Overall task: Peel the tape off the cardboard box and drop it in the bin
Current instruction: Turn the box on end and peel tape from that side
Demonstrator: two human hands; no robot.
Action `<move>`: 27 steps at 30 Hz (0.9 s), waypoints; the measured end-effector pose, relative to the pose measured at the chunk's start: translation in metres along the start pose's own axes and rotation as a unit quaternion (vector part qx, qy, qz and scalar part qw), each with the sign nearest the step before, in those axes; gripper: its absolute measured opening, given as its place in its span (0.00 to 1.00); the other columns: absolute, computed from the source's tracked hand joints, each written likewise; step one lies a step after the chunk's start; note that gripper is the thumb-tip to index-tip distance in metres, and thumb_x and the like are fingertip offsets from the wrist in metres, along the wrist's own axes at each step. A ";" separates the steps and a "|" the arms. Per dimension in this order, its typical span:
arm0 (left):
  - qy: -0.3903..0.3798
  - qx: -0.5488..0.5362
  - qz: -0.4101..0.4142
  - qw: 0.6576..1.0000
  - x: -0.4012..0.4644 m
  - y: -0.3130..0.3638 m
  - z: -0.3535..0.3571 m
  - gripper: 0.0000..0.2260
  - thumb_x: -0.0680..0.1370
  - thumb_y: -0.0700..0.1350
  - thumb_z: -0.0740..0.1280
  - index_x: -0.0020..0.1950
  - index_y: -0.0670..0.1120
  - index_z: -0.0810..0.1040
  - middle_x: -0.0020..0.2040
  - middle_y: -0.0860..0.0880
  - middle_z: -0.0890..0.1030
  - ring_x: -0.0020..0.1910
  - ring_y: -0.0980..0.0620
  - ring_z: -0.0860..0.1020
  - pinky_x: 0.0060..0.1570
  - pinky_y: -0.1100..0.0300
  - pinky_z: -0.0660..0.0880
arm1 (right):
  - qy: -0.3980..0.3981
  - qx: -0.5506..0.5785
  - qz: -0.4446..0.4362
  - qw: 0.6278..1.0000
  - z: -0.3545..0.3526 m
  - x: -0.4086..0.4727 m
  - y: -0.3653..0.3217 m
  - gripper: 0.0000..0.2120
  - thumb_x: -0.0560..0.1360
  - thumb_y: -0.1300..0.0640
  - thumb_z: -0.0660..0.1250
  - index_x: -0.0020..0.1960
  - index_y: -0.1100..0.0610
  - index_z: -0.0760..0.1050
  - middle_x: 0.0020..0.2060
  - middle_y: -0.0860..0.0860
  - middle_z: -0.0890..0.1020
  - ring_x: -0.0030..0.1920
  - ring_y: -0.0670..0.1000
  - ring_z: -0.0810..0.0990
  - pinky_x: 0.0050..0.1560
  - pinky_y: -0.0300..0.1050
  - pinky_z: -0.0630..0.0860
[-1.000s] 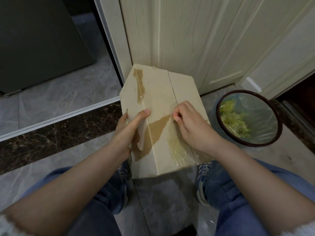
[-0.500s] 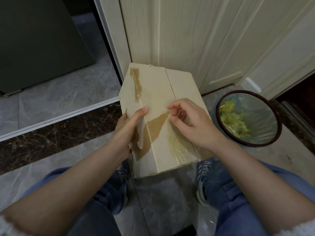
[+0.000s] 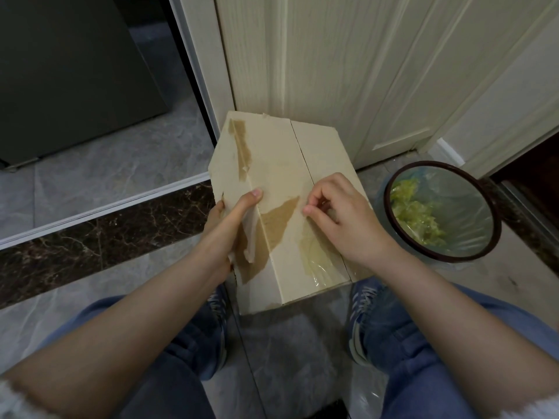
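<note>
- Your left hand [image 3: 233, 219] grips the cardboard box [image 3: 281, 176] along its left edge, thumb laid on the top face and fingers wrapped round the side.
- Your right hand [image 3: 341, 219] sits on the top face with its fingers curled, the tips pinching at the clear tape [image 3: 314, 255] near the centre seam.
- That tape is stuck down on the box, running toward the near edge.
- The box stands tilted on the floor [image 3: 99, 176] between your feet, its far end by the door [image 3: 332, 71].
- The bin [image 3: 496, 219] stands just right of the box, lined with a bag and holding green scraps [image 3: 414, 213].
</note>
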State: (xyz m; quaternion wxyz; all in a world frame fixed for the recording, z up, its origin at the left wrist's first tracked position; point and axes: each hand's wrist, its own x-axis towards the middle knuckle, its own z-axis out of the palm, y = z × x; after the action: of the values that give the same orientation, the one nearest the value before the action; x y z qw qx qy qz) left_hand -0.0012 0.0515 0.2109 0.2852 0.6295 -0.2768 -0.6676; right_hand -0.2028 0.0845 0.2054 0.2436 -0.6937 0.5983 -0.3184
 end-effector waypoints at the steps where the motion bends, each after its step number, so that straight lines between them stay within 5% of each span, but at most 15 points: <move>1: 0.006 -0.003 0.000 1.000 0.000 0.000 0.000 0.37 0.69 0.63 0.74 0.75 0.57 0.68 0.55 0.57 0.78 0.52 0.53 0.76 0.53 0.49 0.74 | 0.006 -0.013 -0.005 1.000 0.001 0.000 0.001 0.03 0.78 0.61 0.69 0.47 0.57 0.75 0.48 0.47 0.73 0.46 0.44 0.74 0.50 0.34 0.72; 6: 0.004 -0.004 -0.005 1.000 0.001 0.000 -0.001 0.42 0.66 0.65 0.75 0.77 0.56 0.66 0.59 0.55 0.78 0.54 0.52 0.76 0.55 0.48 0.75 | 0.034 -0.037 -0.023 0.998 0.002 -0.002 0.000 0.04 0.78 0.63 0.68 0.46 0.59 0.74 0.44 0.49 0.75 0.44 0.48 0.74 0.47 0.45 0.74; 9: 0.015 -0.014 -0.014 1.000 0.003 0.000 -0.001 0.40 0.71 0.63 0.74 0.79 0.56 0.64 0.53 0.57 0.75 0.50 0.53 0.74 0.54 0.49 0.73 | 0.061 -0.025 -0.003 0.998 0.003 -0.003 -0.002 0.04 0.78 0.63 0.68 0.46 0.59 0.74 0.42 0.49 0.78 0.43 0.47 0.77 0.46 0.45 0.75; 13: 0.015 -0.024 -0.015 0.999 0.004 0.002 0.000 0.36 0.72 0.62 0.73 0.78 0.56 0.66 0.50 0.57 0.74 0.49 0.53 0.74 0.58 0.47 0.71 | 0.073 0.074 0.096 0.990 0.002 -0.002 -0.002 0.04 0.78 0.61 0.69 0.45 0.57 0.76 0.38 0.48 0.82 0.42 0.47 0.82 0.49 0.48 0.81; 17: 0.009 -0.028 -0.020 0.999 0.001 0.005 0.002 0.33 0.73 0.62 0.72 0.75 0.55 0.68 0.51 0.55 0.76 0.48 0.52 0.75 0.49 0.50 0.73 | 0.098 0.209 0.190 0.954 -0.001 -0.001 -0.005 0.04 0.74 0.59 0.74 0.44 0.56 0.80 0.36 0.50 0.85 0.38 0.45 0.84 0.48 0.41 0.81; 21: 0.001 -0.033 -0.016 0.999 -0.001 0.006 0.001 0.32 0.70 0.62 0.73 0.71 0.55 0.71 0.52 0.54 0.77 0.50 0.51 0.77 0.50 0.51 0.75 | 0.152 0.211 0.183 0.948 0.002 -0.002 -0.009 0.06 0.72 0.59 0.77 0.47 0.54 0.80 0.51 0.51 0.82 0.38 0.46 0.85 0.45 0.41 0.82; 25: -0.001 -0.025 -0.008 1.000 0.000 0.004 0.001 0.40 0.63 0.66 0.76 0.72 0.55 0.72 0.57 0.53 0.79 0.55 0.49 0.78 0.56 0.49 0.76 | 0.151 0.202 0.163 0.954 -0.008 -0.001 -0.008 0.29 0.70 0.60 0.78 0.64 0.47 0.67 0.57 0.49 0.78 0.38 0.49 0.85 0.45 0.39 0.82; 27: -0.008 -0.028 0.000 1.000 0.002 0.002 -0.001 0.48 0.55 0.69 0.78 0.73 0.55 0.73 0.62 0.50 0.81 0.58 0.47 0.80 0.58 0.47 0.77 | 0.161 0.153 0.137 0.965 -0.010 0.000 -0.007 0.24 0.70 0.60 0.79 0.59 0.52 0.70 0.55 0.50 0.78 0.37 0.47 0.85 0.45 0.38 0.81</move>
State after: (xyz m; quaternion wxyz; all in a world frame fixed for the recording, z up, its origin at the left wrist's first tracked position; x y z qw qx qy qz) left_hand -0.0007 0.0488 0.2103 0.3007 0.6161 -0.2598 -0.6801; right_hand -0.2050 0.0857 0.2171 0.2883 -0.4991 0.6634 -0.4771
